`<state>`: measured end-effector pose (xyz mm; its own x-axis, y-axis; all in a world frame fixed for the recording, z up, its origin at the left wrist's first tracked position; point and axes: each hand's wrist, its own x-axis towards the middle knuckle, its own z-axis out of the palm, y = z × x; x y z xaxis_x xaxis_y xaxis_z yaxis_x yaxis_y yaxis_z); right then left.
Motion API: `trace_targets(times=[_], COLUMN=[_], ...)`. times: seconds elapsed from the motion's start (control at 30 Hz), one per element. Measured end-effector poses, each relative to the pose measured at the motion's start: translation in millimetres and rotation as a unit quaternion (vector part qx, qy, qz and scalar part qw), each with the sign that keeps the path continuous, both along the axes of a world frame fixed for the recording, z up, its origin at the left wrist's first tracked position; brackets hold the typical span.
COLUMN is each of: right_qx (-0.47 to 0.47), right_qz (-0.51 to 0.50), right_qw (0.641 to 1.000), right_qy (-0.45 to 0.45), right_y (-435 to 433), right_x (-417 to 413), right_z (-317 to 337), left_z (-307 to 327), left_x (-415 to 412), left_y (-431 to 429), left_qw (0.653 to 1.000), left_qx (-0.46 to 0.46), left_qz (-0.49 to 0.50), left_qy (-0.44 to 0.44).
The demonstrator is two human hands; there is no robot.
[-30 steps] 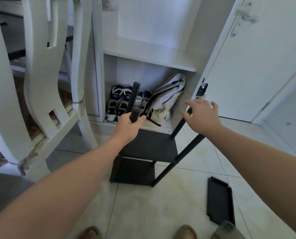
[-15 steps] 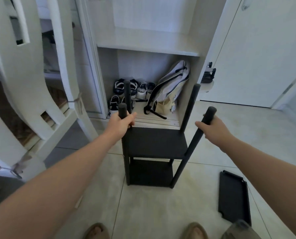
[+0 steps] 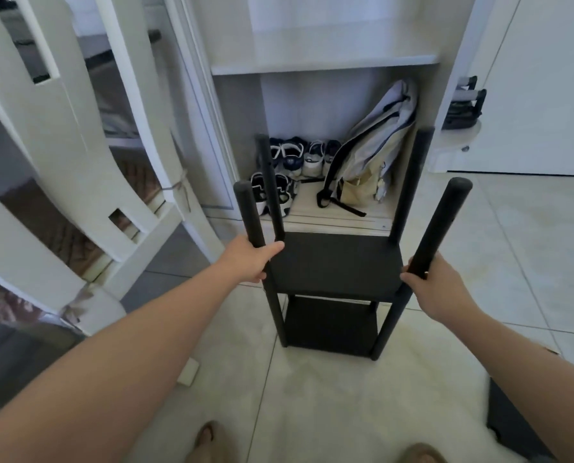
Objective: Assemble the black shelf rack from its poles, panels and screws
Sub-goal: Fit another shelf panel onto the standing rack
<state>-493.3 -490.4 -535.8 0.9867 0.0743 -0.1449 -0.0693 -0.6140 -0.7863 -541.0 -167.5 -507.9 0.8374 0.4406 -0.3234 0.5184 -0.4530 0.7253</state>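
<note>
The black shelf rack (image 3: pixel 334 265) stands upright on the tiled floor in front of me, with two panels mounted, one above the other. Four black poles rise above the upper panel. My left hand (image 3: pixel 250 262) grips the near left pole (image 3: pixel 248 212) just above the upper panel. My right hand (image 3: pixel 436 285) grips the near right pole (image 3: pixel 441 222) at the same height. The far left pole (image 3: pixel 270 185) and far right pole (image 3: pixel 411 182) stand free. A loose black panel (image 3: pixel 509 419) lies on the floor at the lower right, partly cut off by the frame.
A white cabinet niche (image 3: pixel 325 61) behind the rack holds several shoes (image 3: pixel 292 162) and a pale backpack (image 3: pixel 372 155). A white chair frame (image 3: pixel 78 155) stands close on the left. A white door (image 3: pixel 546 78) is at the right. My feet (image 3: pixel 209 442) show at the bottom.
The rack has been set upright from a tilt and now stands squarely before me. My right hand, open a second ago, took hold of the near right pole. The view moved closer.
</note>
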Motion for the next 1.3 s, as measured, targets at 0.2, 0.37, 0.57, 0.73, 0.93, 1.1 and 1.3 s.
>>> trace_targets(times=[0.2, 0.37, 0.57, 0.73, 0.93, 1.1, 1.3], right_qx=[-0.005, -0.042, -0.073, -0.153, -0.189, -0.226, -0.323], right_qz=[-0.047, -0.058, -0.033, 0.0, -0.049, -0.107, -0.1], right_qw=[0.998, 0.997, 0.997, 0.988, 0.979, 0.963, 0.924], right_qy=[-0.031, -0.021, 0.023, 0.009, 0.055, 0.101, 0.18], right_y=[7, 10, 1, -38, -123, -195, -266], right_x=[-14, -21, -40, -74, -113, -138, -128], right_z=[-10, -3, 7, 19, 10, -28, -97], left_z=[-4, 0, 2, -9, -31, -69, -140], left_x=[4, -6, -33, -48, -48, -41, -10], left_y=[4, 3, -17, -59, -149, -229, -310], left_qw=[0.999, 0.999, 0.979, 0.933, 0.894, 0.881, 0.879], left_qx=[0.02, -0.008, 0.04, 0.049, 0.047, 0.014, -0.022], left_qz=[-0.007, -0.021, -0.083, -0.257, -0.391, -0.442, -0.441], left_qy=[-0.025, -0.034, 0.182, 0.246, 0.214, 0.167, 0.178])
